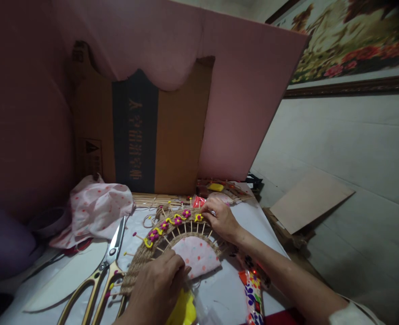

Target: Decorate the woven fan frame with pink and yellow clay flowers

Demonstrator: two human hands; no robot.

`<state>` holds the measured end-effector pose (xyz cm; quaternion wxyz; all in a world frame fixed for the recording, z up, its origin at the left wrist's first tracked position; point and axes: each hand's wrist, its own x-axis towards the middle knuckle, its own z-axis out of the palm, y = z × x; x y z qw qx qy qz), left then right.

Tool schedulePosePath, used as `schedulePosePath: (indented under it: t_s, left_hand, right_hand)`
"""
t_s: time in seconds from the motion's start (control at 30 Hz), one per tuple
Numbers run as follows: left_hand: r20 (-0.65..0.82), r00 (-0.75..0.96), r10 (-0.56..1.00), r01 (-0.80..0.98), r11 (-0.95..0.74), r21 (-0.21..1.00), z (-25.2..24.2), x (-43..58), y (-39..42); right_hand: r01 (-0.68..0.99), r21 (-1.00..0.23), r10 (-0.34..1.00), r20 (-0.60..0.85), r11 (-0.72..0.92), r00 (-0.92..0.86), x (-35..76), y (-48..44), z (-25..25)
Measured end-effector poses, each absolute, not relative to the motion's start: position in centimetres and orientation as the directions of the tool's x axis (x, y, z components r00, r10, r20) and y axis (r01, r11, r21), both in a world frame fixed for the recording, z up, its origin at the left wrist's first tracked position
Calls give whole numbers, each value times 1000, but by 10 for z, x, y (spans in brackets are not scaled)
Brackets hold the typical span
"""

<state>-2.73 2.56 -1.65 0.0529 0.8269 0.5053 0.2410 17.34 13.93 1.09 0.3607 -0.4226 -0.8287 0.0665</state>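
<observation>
A half-round woven twine fan (132, 266) with thin stick spokes and a white, dotted cloth centre (197, 257) lies in front of me. Magenta and yellow clay flowers (177, 220) and wavy yellow strips run along its twine band. My right hand (221, 219) is closed in a pinch at the upper right of the band. Its fingertips are at a yellow flower with a magenta middle (198, 217); anything between them is hidden. My left hand (159, 286) has its fingers curled together at the lower left, over a clear bag of yellow clay (184, 309). What it holds is hidden.
Large gold-handled scissors (113, 253) lie left of the fan, beside a white curved sheet (74, 275). Behind are crumpled dotted cloth (99, 207) and a standing cardboard piece (179, 135). A colourful packet (253, 298) lies at right, near my forearm.
</observation>
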Motion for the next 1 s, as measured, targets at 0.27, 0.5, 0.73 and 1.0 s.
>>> schedulePosePath:
  t_s: [0.27, 0.5, 0.73, 1.0]
  left_hand:
    - [320, 364, 874, 815, -466, 345, -21, -27, 26]
    - [321, 359, 876, 816, -462, 347, -21, -27, 27]
    - [311, 360, 880, 818, -458, 347, -20, -27, 27]
    - [319, 363, 875, 818, -464, 340, -21, -27, 27]
  right_hand:
    - [670, -451, 784, 516, 590, -344, 176, 137, 10]
    - [674, -477, 807, 492, 564, -327, 173, 145, 5]
    - [664, -397, 749, 533, 633, -395, 181, 130, 16]
    - [702, 7, 609, 492, 713, -623, 179, 112, 13]
